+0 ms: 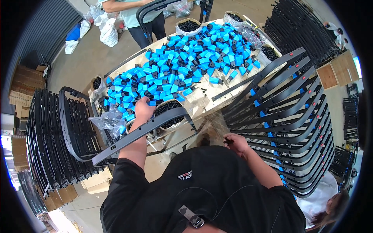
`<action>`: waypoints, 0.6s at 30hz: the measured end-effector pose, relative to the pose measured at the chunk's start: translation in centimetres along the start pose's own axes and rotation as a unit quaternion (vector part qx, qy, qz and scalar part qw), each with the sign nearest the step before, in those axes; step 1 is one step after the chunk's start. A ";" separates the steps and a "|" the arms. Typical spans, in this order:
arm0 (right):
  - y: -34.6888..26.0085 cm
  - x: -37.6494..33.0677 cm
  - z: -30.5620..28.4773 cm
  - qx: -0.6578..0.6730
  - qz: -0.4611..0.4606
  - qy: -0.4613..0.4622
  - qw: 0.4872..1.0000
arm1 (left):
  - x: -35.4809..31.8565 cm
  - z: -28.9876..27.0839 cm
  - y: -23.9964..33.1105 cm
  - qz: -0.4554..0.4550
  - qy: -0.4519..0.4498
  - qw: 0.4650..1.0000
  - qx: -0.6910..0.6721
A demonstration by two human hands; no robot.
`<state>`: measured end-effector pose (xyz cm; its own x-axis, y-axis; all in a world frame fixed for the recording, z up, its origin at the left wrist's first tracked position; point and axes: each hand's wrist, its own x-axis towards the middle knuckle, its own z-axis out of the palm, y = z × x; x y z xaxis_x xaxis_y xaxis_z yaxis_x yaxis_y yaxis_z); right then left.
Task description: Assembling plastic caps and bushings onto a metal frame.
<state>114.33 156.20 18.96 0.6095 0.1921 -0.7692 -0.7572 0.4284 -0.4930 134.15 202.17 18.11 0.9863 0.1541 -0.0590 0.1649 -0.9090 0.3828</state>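
Note:
My left hand (pixel 143 109) reaches to the near edge of a heap of blue and black plastic end pieces (pixel 175 64) on the table. Its fingers are curled at a blue-and-black end piece (pixel 154 103); the grip is partly hidden. A dark grey curved frame (pixel 140 134) lies across above my left forearm, its end by a bag of small black parts (pixel 168 123). In front of my body, low and to the right, my right hand (pixel 237 143) is closed, with a small black piece (pixel 228 141) at its fingertips.
Stacked curved black frames (pixel 287 128) with blue ends rise close on my right; more frames (pixel 64 136) stand at left. The wooden table (pixel 202 99) also bears bags of black parts (pixel 189 26). Across it, a person (pixel 134 21) handles another frame (pixel 142 15). Someone sits at lower right.

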 end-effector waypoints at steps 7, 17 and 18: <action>-1.8 1.4 -0.2 -0.036 0.005 -0.032 0.999 | 0.2 -1.8 0.6 0.074 -0.038 0.996 0.003; -4.4 2.5 2.3 -0.040 0.004 -0.104 0.994 | -13.0 -5.1 1.9 -0.202 -0.153 0.644 -0.722; -4.4 2.9 2.7 -0.063 -0.003 -0.118 0.991 | -15.4 -5.2 2.7 -0.193 -0.190 0.628 -0.730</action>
<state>120.05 157.22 19.98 0.6407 0.3967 -0.6574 -0.7677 0.3193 -0.5556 119.40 199.37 24.86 0.8499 -0.1011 -0.5172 0.4851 0.5332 0.6931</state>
